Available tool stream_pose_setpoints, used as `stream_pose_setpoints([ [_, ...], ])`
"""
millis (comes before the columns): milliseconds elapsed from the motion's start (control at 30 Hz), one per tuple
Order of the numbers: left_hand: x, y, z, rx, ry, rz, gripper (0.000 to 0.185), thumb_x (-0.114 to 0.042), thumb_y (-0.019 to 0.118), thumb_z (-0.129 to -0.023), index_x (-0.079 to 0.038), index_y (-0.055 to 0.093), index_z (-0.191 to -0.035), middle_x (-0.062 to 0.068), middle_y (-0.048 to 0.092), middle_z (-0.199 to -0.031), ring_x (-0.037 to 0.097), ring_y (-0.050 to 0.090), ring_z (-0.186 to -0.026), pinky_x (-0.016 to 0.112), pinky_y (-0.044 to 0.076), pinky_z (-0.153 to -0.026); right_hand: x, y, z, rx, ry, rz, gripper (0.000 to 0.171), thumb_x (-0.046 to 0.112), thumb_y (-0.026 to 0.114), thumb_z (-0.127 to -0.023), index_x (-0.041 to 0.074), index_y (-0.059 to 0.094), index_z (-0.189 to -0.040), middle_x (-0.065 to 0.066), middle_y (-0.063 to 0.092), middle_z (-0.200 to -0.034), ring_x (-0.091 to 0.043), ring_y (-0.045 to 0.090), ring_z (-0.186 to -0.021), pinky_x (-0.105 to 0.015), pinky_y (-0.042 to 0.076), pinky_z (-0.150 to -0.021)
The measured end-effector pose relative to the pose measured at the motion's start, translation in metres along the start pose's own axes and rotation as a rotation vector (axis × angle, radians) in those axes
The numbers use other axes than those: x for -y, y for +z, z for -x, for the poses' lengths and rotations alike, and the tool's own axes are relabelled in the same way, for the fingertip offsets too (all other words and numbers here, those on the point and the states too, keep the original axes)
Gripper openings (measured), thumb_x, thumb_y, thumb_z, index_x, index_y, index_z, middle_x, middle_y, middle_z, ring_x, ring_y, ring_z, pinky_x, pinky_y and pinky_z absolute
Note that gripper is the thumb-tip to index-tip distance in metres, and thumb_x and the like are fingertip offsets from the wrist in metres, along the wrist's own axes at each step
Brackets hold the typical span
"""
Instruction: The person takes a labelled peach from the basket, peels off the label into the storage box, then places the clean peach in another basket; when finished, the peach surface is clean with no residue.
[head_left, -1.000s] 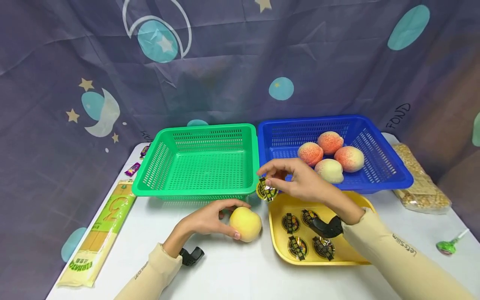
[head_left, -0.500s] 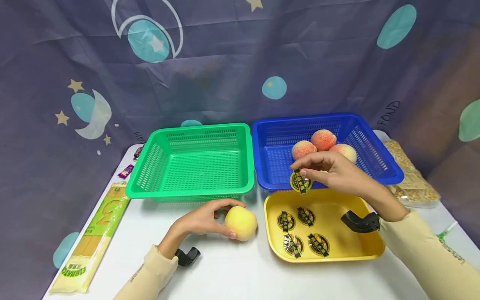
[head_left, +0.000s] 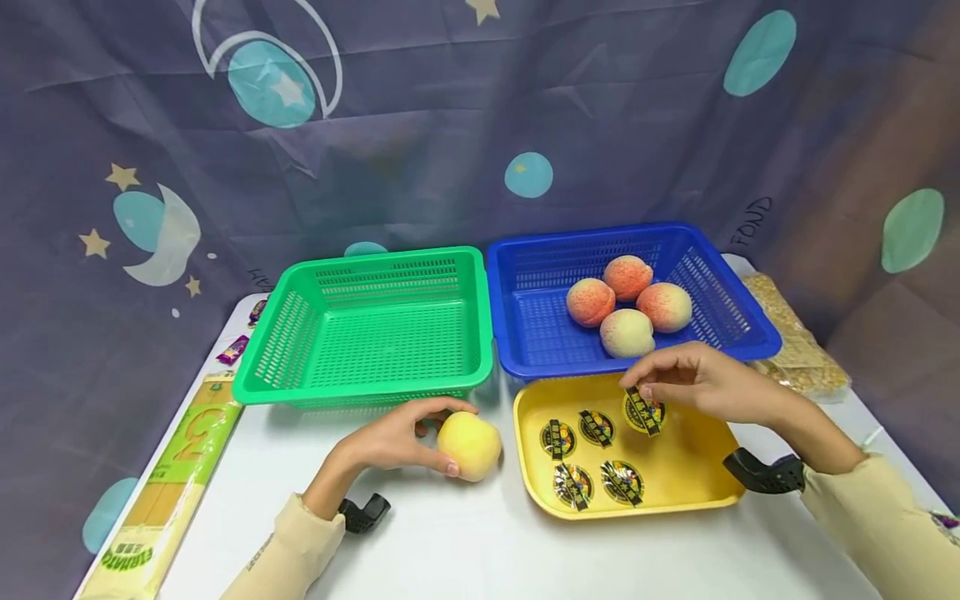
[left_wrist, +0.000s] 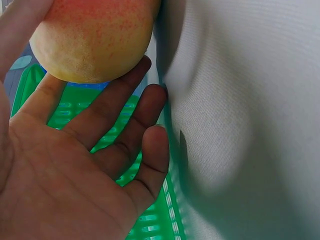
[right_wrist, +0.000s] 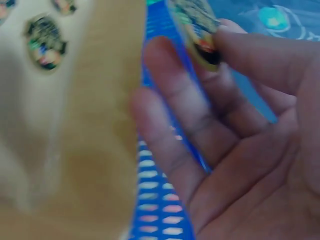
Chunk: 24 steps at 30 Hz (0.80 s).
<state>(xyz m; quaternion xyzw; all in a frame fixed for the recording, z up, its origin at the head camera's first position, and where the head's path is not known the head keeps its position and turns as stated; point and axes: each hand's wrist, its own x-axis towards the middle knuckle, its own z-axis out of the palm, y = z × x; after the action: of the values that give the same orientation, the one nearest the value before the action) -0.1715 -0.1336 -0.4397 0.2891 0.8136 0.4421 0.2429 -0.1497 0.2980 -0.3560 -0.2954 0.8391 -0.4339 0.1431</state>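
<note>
On the white table my left hand holds a yellow peach, thumb on the near side and fingers behind. The left wrist view shows red blush on this peach. My right hand pinches a round black-and-gold fruit sticker between thumb and fingertips, over the yellow tray. In the right wrist view the sticker is tilted nearly edge-on, the other fingers loosely bent. Several matching stickers lie on the left half of the tray.
Behind stand a green basket with nothing in it and a blue basket bearing several peaches. Left lie a spaghetti packet and purple candies. A bag of grains lies at the right, a curtain behind.
My right hand has carried the sticker from the green basket's corner past the blue basket's front to above the tray. The left hand keeps the peach in place; the head view has turned right.
</note>
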Motion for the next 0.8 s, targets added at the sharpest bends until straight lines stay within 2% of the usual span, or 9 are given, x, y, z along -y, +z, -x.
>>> stream_pose_setpoints([
  [133, 0.001, 0.0, -0.002, 0.007, 0.01, 0.002, 0.072, -0.029, 0.092, -0.074, -0.032, 0.06, -0.139, -0.006, 0.064, -0.132, 0.019, 0.056, -0.117, 0.042, 0.045, -0.096, -0.006, 0.003, 0.004, 0.058, 0.033, 0.043, 0.02, 0.003, 0.06, -0.1, 0.011, 0.073, -0.113, 0.0, 0.073, -0.095, -0.012, 0.065, -0.079, -0.025, 0.055, -0.07],
  [300, 0.001, -0.001, -0.001, 0.011, 0.014, 0.001, 0.072, -0.029, 0.092, -0.074, -0.03, 0.06, -0.139, -0.005, 0.064, -0.133, 0.021, 0.056, -0.116, 0.041, 0.044, -0.093, -0.008, 0.007, 0.006, 0.116, 0.054, 0.076, 0.017, 0.001, 0.06, -0.099, 0.001, 0.072, -0.112, 0.0, 0.069, -0.086, -0.013, 0.062, -0.076, -0.023, 0.053, -0.069],
  [500, 0.001, -0.003, -0.001, 0.016, 0.006, 0.001, 0.072, -0.029, 0.092, -0.074, -0.03, 0.06, -0.138, -0.004, 0.064, -0.132, 0.021, 0.055, -0.115, 0.04, 0.044, -0.091, -0.013, 0.01, 0.006, 0.156, 0.155, 0.098, 0.018, 0.004, 0.063, -0.098, 0.002, 0.071, -0.115, 0.0, 0.069, -0.095, -0.007, 0.059, -0.082, -0.021, 0.052, -0.075],
  [600, 0.001, -0.003, -0.001, 0.015, 0.006, 0.002, 0.071, -0.029, 0.092, -0.074, -0.031, 0.06, -0.138, -0.004, 0.064, -0.132, 0.021, 0.055, -0.116, 0.041, 0.044, -0.091, -0.013, 0.01, 0.005, 0.168, 0.159, 0.126, 0.019, 0.007, 0.065, -0.098, 0.004, 0.071, -0.115, 0.0, 0.07, -0.101, -0.007, 0.06, -0.086, -0.022, 0.053, -0.077],
  [800, 0.0, -0.003, -0.001, 0.012, 0.007, 0.0, 0.072, -0.029, 0.092, -0.074, -0.031, 0.06, -0.138, -0.004, 0.063, -0.133, 0.022, 0.055, -0.116, 0.042, 0.044, -0.092, -0.012, 0.011, 0.003, 0.207, 0.166, 0.201, 0.02, 0.008, 0.067, -0.096, 0.007, 0.071, -0.116, 0.001, 0.069, -0.099, -0.005, 0.06, -0.084, -0.023, 0.054, -0.075],
])
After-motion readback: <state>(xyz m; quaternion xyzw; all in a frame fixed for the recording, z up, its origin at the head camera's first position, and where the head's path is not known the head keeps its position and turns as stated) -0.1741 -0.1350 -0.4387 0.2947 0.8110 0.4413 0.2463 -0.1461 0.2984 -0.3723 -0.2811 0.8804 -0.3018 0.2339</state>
